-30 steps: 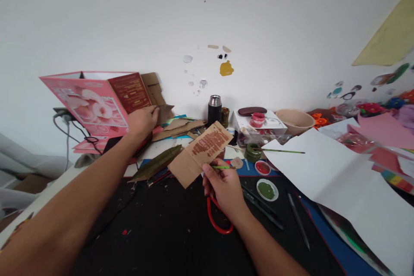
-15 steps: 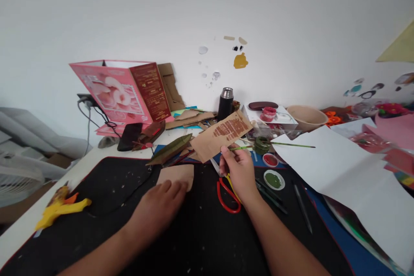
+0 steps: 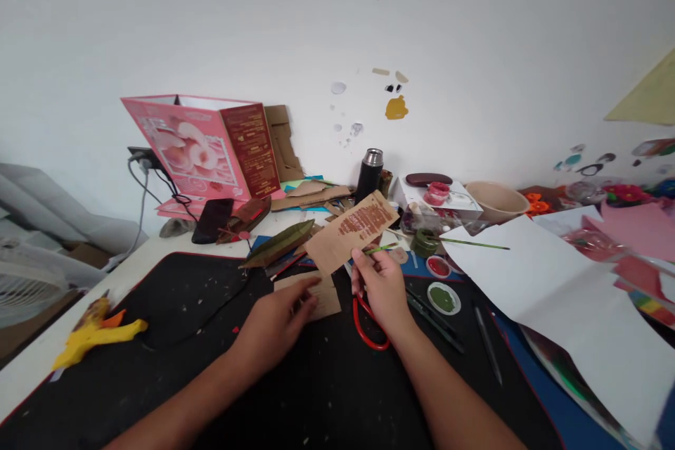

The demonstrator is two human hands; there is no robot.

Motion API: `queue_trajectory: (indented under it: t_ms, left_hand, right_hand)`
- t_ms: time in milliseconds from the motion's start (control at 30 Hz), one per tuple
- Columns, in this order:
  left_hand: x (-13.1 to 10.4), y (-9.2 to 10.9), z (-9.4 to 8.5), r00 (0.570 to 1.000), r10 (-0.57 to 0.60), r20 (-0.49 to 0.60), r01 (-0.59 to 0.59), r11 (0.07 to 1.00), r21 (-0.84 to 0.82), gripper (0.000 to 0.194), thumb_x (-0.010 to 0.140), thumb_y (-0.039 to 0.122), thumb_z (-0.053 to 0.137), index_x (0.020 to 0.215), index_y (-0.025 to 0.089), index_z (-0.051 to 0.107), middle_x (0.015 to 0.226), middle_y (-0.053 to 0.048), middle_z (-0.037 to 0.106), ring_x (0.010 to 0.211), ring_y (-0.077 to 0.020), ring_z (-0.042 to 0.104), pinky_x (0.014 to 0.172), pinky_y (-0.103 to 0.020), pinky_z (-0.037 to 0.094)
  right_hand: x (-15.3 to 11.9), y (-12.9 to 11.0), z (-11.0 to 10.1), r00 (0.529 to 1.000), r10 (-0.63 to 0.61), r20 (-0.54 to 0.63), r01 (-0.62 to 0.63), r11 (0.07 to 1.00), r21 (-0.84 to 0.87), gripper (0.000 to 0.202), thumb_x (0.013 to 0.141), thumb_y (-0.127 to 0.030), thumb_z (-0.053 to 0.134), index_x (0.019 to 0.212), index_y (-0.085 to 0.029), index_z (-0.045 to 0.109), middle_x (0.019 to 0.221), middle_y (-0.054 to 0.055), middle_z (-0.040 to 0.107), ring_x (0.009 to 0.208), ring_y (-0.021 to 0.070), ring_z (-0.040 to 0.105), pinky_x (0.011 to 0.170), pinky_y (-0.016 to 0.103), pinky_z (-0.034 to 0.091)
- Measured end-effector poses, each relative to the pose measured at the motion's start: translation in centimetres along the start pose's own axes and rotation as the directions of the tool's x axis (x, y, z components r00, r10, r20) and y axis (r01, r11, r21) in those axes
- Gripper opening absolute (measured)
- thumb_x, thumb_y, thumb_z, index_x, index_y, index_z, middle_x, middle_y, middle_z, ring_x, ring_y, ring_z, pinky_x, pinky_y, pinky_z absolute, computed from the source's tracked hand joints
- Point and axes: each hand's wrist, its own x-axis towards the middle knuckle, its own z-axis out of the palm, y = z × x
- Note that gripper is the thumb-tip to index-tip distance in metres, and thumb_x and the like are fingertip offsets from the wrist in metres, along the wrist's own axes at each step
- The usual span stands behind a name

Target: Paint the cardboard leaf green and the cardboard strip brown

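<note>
My right hand [image 3: 380, 286] pinches a strip of brown cardboard [image 3: 345, 235], raised and tilted, with a rough reddish-brown patch on its upper half. A thin green stick [image 3: 380, 248] shows beside those fingers; whether they grip it I cannot tell. Flat on the black mat [image 3: 184, 337] lies a second cardboard piece [image 3: 328, 299], partly under my left hand [image 3: 282, 313]. That hand is open, its index finger and thumb apart over the piece. Beneath my right hand are the red handles of scissors [image 3: 363, 329], their blades mostly hidden.
A green leaf shape [image 3: 279, 245] and cardboard scraps [image 3: 311, 195] lie behind. To the right are a green paint lid [image 3: 444, 298], red paint [image 3: 438, 266], a green jar [image 3: 423, 242], a pen [image 3: 488, 344] and white paper [image 3: 574, 316]. A yellow glue gun [image 3: 100, 337] rests left.
The cardboard piece on the mat has shifted right and turned. My left hand has moved right, its fingers spreading. My right hand and its strip have moved slightly left and down.
</note>
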Motion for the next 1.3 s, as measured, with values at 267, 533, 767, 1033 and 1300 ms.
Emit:
queue_trajectory:
  t_ms: [267, 533, 767, 1033, 1300]
  left_hand:
    - [0.5, 1.1, -3.8, 0.989, -0.145, -0.019, 0.102, 0.782, -0.615, 0.045, 0.088, 0.066, 0.072, 0.100, 0.022, 0.077, 0.101, -0.010, 0.077, 0.091, -0.0255, 0.068, 0.085, -0.039, 0.056]
    - [1.7, 0.3, -3.1, 0.929, -0.349, -0.124, 0.090, 0.539, -0.838, 0.044, 0.072, 0.057, 0.089, 0.080, 0.020, 0.067, 0.076, -0.001, 0.069, 0.068, -0.0157, 0.061, 0.066, -0.028, 0.054]
    - [-0.8, -1.5, -9.2, 0.823, -0.553, -0.129, 0.188, 0.480, -0.857, 0.043, 0.065, 0.042, 0.093, 0.101, 0.025, 0.076, 0.098, -0.006, 0.079, 0.075, -0.0206, 0.072, 0.058, -0.027, 0.060]
    - [-4.0, -4.5, -8.8, 0.865, -0.500, -0.027, 0.387, 0.703, -0.597, 0.068, 0.068, 0.061, 0.088, 0.120, 0.022, 0.070, 0.097, -0.007, 0.077, 0.078, -0.0257, 0.073, 0.057, -0.031, 0.058]
    - [-3.9, -4.7, -8.1, 0.878, -0.478, -0.034, 0.453, 0.851, -0.267, 0.069, 0.076, 0.071, 0.068, 0.125, 0.022, 0.068, 0.092, -0.003, 0.074, 0.051, -0.0169, 0.059, 0.047, -0.030, 0.047]
  right_hand:
    - [-1.4, 0.4, 1.5, 0.994, 0.043, 0.105, -0.039, 0.998, -0.039, 0.056, 0.083, -0.071, 0.079, 0.072, -0.021, 0.056, 0.050, -0.004, 0.057, 0.039, 0.0100, 0.051, 0.038, 0.020, 0.038]
    - [-2.2, 0.7, 1.7, 0.971, 0.076, 0.225, -0.061, 0.995, -0.072, 0.050, 0.084, -0.069, 0.079, 0.084, -0.020, 0.068, 0.056, -0.004, 0.062, 0.042, 0.0103, 0.054, 0.040, 0.019, 0.039]
    - [-1.6, 0.2, 1.0, 0.998, 0.002, 0.066, -0.003, 1.000, 0.013, 0.058, 0.090, -0.075, 0.070, 0.075, -0.019, 0.065, 0.047, -0.005, 0.052, 0.039, 0.0100, 0.051, 0.040, 0.019, 0.037]
    - [-0.2, 1.0, 0.0, 0.996, -0.005, -0.094, 0.012, 0.997, 0.077, 0.055, 0.087, -0.072, 0.076, 0.079, -0.019, 0.064, 0.050, -0.007, 0.051, 0.038, 0.0094, 0.052, 0.036, 0.018, 0.035]
    - [0.2, 1.2, -0.2, 0.993, 0.006, -0.119, 0.001, 0.998, 0.059, 0.058, 0.083, -0.076, 0.077, 0.079, -0.019, 0.064, 0.051, -0.005, 0.054, 0.038, 0.0097, 0.051, 0.035, 0.018, 0.034]
